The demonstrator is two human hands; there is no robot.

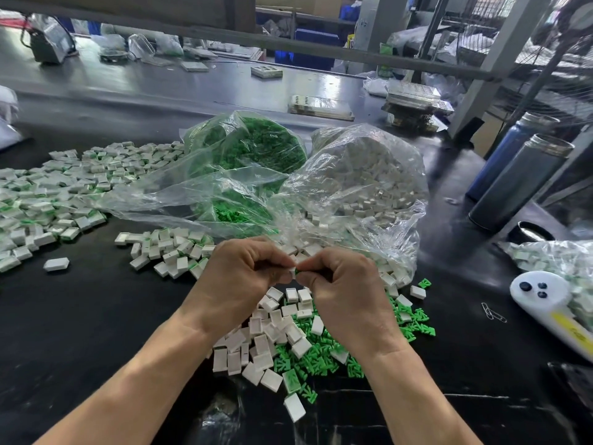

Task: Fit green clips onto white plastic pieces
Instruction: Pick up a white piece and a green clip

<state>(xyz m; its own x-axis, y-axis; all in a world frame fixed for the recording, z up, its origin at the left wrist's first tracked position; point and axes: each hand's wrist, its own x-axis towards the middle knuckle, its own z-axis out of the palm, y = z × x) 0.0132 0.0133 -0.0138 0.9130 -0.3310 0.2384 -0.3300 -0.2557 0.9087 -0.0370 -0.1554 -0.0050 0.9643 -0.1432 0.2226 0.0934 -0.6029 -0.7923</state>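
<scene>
My left hand (239, 276) and my right hand (340, 290) meet above the dark table (96, 316). Between their fingertips sits a small white plastic piece (292, 272), pinched by my left hand. My right hand pinches a green clip (299, 270) against it; most of both is hidden by the fingers. Below the hands lies a loose pile of white pieces (272, 342) mixed with green clips (321, 354). An open clear bag of green clips (244, 149) and a clear bag of white pieces (362, 175) stand behind.
A wide spread of white pieces with green in them (61, 191) covers the left of the table. At the right are two tall metal bottles (516, 178), a white device with dark buttons (545, 300), a paper clip (492, 311) and another filled bag (558, 261).
</scene>
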